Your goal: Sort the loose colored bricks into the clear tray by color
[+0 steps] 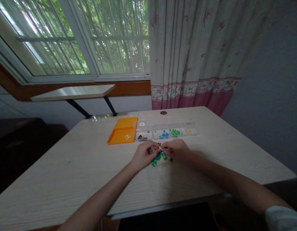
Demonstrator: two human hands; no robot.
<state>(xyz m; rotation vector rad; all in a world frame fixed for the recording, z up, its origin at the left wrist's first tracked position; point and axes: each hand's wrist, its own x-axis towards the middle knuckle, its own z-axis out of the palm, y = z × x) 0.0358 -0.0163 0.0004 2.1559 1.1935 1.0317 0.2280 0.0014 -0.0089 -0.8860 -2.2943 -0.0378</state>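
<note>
At the centre of the frame, slightly below the midline, I observe the left hand (144,154) and the right hand (178,150) facing each other above a pale wood-grain table (90,179). Thumb and fingertips of each hand are drawn together in a close pinch, and a small white piece (160,148) sits between the two sets of fingertips; it is too small to tell how much of it each hand bears. Directly beneath, green and blue loose pieces (154,163) lie in a cluster on the tabletop, with a dark piece (171,159) at its right edge. Just beyond the hands stands a clear compartment box (150,132). Its compartments contain, from left to right in the frame, brown pieces (140,137), blue pieces (165,134), green pieces (174,132) and yellow pieces (189,131). Adjacent on the left is an open orange case (117,138) with cream pieces (127,136) in its nearer half. A raised shelf (76,92) occupies the left of the frame, below a barred window (114,38); a patterned curtain (194,48) hangs at upper right.
</note>
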